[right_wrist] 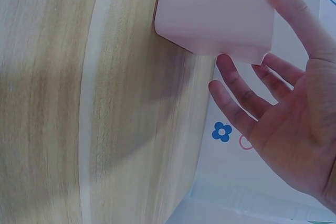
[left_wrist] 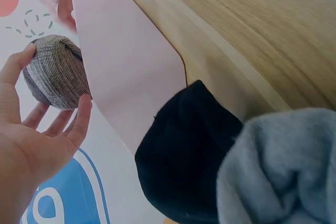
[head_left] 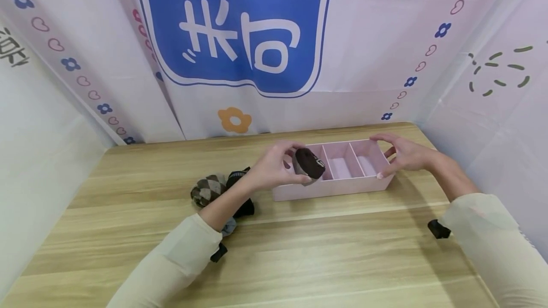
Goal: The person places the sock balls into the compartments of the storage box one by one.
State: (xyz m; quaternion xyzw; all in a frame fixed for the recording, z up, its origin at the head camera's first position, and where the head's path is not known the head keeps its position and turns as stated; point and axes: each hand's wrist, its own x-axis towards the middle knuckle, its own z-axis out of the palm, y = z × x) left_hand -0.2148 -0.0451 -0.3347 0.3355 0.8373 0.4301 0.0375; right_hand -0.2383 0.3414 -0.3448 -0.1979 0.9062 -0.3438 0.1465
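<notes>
My left hand (head_left: 271, 168) pinches a rolled sock (head_left: 309, 164) over the pink box (head_left: 334, 188); my right hand (head_left: 406, 153) grips the box's right end — a loose pinch could drop the sock askew, a slack grip let the box slide.

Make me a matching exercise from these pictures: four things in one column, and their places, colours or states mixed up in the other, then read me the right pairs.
Column one:
1. Left hand
2. Right hand
3. Argyle rolled sock
4. Divided box

Column two:
A. Pink
B. On the tabletop, left of the box
C. Holding the brown rolled sock
D. Gripping the box's right end

Pairs: 1-C, 2-D, 3-B, 4-A
</notes>
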